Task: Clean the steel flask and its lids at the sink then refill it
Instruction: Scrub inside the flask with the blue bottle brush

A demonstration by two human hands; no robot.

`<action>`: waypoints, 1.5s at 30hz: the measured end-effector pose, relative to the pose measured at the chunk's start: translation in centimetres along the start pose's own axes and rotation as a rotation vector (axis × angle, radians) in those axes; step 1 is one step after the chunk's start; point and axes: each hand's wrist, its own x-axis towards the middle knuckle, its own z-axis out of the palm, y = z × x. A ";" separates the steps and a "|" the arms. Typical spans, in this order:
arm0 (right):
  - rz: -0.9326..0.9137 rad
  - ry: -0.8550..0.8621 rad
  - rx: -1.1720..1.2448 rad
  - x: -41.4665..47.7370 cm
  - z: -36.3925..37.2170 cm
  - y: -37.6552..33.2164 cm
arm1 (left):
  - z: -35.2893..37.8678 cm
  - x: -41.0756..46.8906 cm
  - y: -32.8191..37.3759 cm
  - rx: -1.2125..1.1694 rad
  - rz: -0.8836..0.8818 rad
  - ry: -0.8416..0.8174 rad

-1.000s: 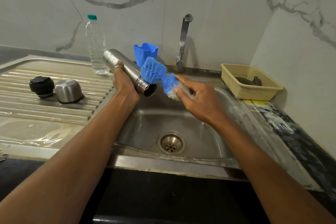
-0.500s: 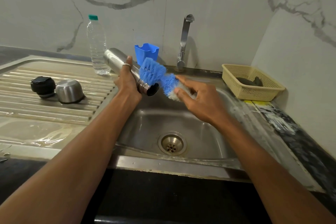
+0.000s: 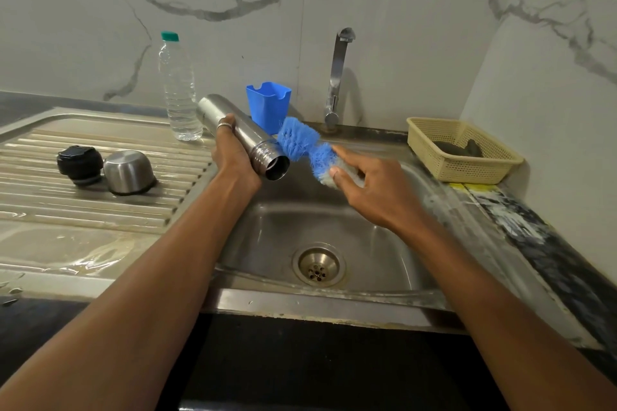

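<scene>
Gripping: left hand (image 3: 233, 157) is curling round the steel flask (image 3: 248, 138) at 10 o'clock over the sink (image 3: 367, 237).
Brush: right hand (image 3: 370, 192) is pinching the blue brush (image 3: 298, 138) at the flask's 3 o'clock.
Lids: black lid (image 3: 79, 162) and steel cap (image 3: 128, 172) are resting at 9 o'clock.

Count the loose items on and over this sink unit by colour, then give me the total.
Steel: 2, flask, cup lid
Blue: 2, brush, holder
Black: 1, stopper lid
Clear: 1, water bottle
Beige: 1, basket
Dark: 1, unclear item in the basket
Total: 8
</scene>
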 end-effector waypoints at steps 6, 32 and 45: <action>-0.009 0.022 0.054 0.4 0.3 -0.7 | -0.3 0.2 -0.1 -0.025 -0.010 0.008; -0.021 0.058 0.033 0.4 0.3 -0.5 | 0.1 -0.3 -0.1 -0.003 -0.022 0.001; -0.049 0.061 0.055 0.4 0.8 -0.6 | 0.0 -0.7 -0.2 -0.005 -0.028 -0.036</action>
